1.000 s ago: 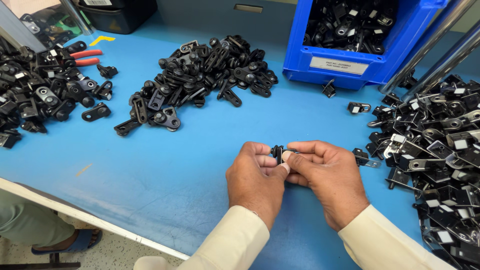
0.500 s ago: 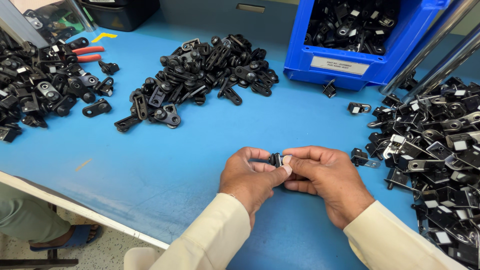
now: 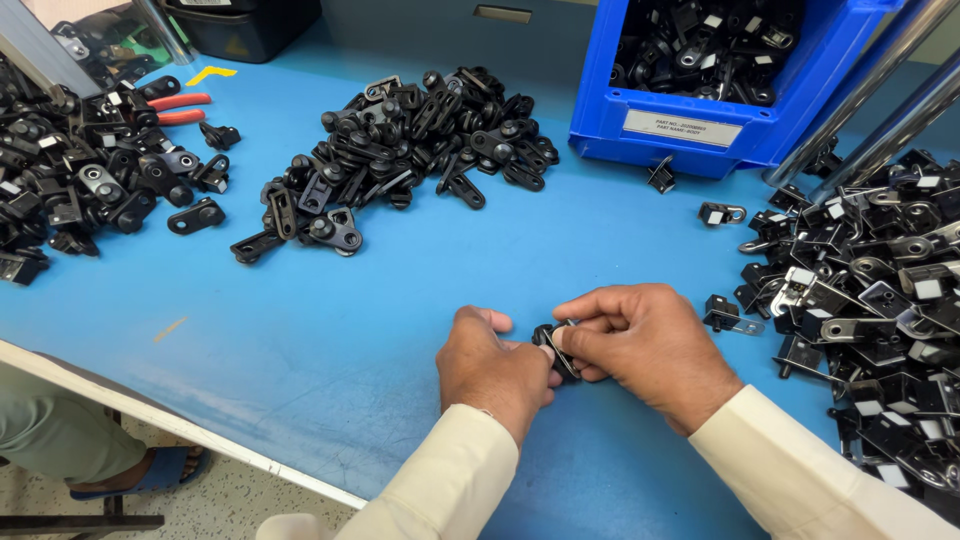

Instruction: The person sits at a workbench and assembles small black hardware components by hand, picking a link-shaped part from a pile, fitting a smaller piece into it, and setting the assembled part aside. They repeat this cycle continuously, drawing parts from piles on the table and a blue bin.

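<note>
My left hand (image 3: pixel 495 370) and my right hand (image 3: pixel 650 345) meet low over the blue table (image 3: pixel 330 330), both pinching one small black part with a metal clip (image 3: pixel 553 345) between the fingertips. Most of that part is hidden by my fingers. Cream sleeves cover both wrists. A heap of black parts (image 3: pixel 400 150) lies beyond my hands at the table's middle. Another small loose black part (image 3: pixel 722 314) rests just right of my right hand.
A blue bin (image 3: pixel 700 135) full of black parts stands at the back right, beside two slanted metal tubes (image 3: pixel 870 115). More black parts are piled at the right (image 3: pixel 880 300) and the far left (image 3: pixel 70 180). Red-handled pliers (image 3: pixel 180 108) lie at the back left.
Both hands have stayed together on the small part, shifting slightly lower and turning it between the fingertips. The piles have not moved.
</note>
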